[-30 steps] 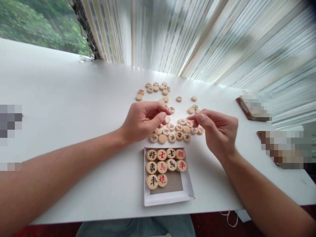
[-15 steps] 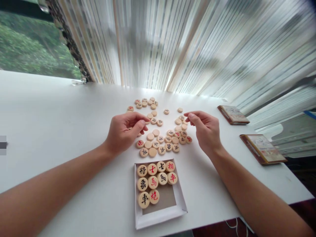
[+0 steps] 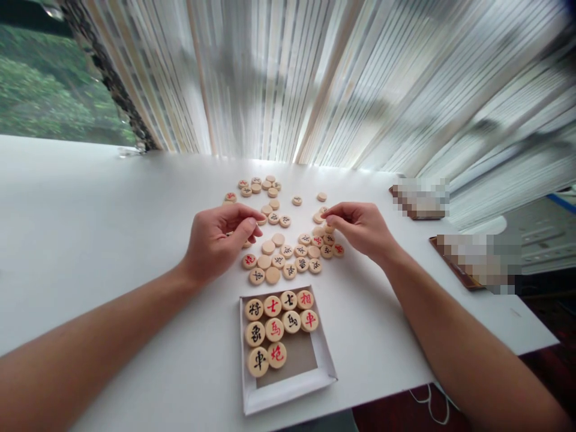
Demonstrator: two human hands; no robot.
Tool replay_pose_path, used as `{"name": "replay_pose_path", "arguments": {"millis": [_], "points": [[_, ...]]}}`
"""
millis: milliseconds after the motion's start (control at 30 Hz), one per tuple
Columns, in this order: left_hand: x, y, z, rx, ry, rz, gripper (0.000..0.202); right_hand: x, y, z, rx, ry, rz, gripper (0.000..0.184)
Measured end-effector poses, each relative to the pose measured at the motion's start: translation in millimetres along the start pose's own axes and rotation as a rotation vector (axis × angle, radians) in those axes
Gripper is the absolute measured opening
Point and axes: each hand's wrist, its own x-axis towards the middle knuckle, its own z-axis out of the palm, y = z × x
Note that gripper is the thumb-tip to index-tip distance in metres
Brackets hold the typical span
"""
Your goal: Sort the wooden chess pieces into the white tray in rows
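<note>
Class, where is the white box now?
In the head view, the white box sits bottom centre on the table, just in front of the loose pieces.

White table [image 3: 112, 240]. Striped sheer curtain [image 3: 270, 78] along far side, dark patterned band [image 3: 107, 78] down its left edge. Window [image 3: 13, 60] upper left, green trees [image 3: 45, 102] outside. 2 flat brown-edged items on table, right side, 1 nearer [image 3: 453, 264], 1 farther [image 3: 401, 203], well apart from each other, tops pixelated. Below table edge: 1 white cable [image 3: 429, 399], looped, over dark red floor [image 3: 382, 414].
</note>
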Motion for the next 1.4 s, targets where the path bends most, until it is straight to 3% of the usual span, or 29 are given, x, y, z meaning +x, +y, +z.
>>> {"name": "replay_pose_path", "arguments": {"millis": [167,367,500,600,767,867,1033,1400], "points": [[5.6,-3.5,-4.7,0.027,0.047,-0.008,0.011,-3.0,2.6,6.1,-0.025,0.012,-0.032,0.023],[28.5,-19.3,-21.7,0.086,0.148,0.031,0.013,-13.9,-4.1,16.1,-0.143,0.042,-0.262,0.014],[40.2,-21.5,-31.3,0.136,0.161,0.021,0.012,-17.0,-8.4,18.5,-0.157,0.027,-0.326,0.015],[42.3,-8.8,-32.6,0.215,-0.030,0.048,0.011,-17.1,-8.6,18.9,-0.165,0.014,-0.325,0.015],[41.2,26.7,-32.2,0.326,-0.572,0.132,0.013,-17.2,-7.9,19.5,-0.163,0.026,-0.308,0.013],[42.7,39.7,-36.5,0.395,-0.748,0.154,0.018,-17.1,-8.0,19.8,-0.164,0.038,-0.296,0.014],[42.8,41.2,-41.7,0.515,-0.860,0.161,0.025,-16.6,-6.6,19.7,-0.182,0.032,-0.288,0.015],[38.2,30.2,-30.1,0.619,-0.929,0.187,0.019,-17.1,-4.9,18.6,-0.189,0.025,-0.280,0.013]]}}
